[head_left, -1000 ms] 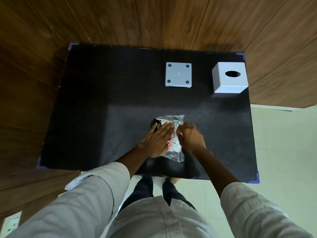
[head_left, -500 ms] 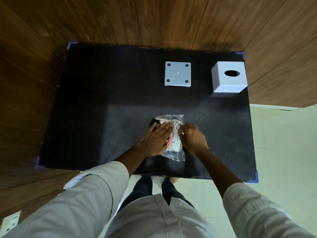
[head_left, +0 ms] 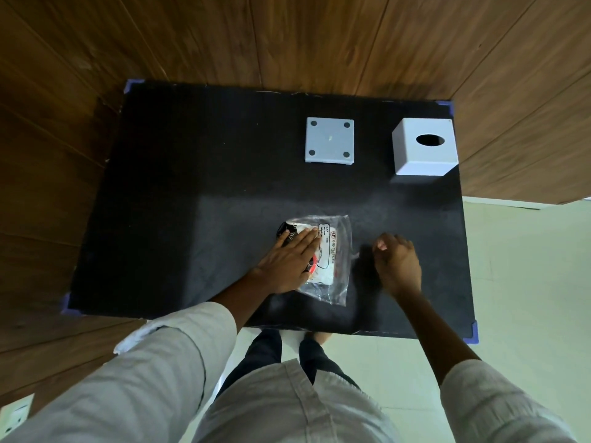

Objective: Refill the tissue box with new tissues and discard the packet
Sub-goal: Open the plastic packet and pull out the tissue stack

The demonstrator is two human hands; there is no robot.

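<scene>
A clear plastic tissue packet (head_left: 332, 257) with a white label lies flat near the front of the black table (head_left: 192, 193). My left hand (head_left: 287, 262) lies flat on the packet's left half, fingers together and stretched out. My right hand (head_left: 398, 262) hovers just right of the packet, off it, with fingers curled and fingertips pinched; whether it holds anything is unclear. The white tissue box cover (head_left: 423, 147) with its oval slot stands at the back right. Its grey square base plate (head_left: 329, 140) lies separately to the left of it.
Wooden panelling surrounds the table at the back and left. Pale floor tiles (head_left: 527, 282) lie to the right and in front. My legs stand against the table's front edge.
My right hand has come off the packet and moved to the right, about a hand's width away. My left hand stays pressed on the packet.
</scene>
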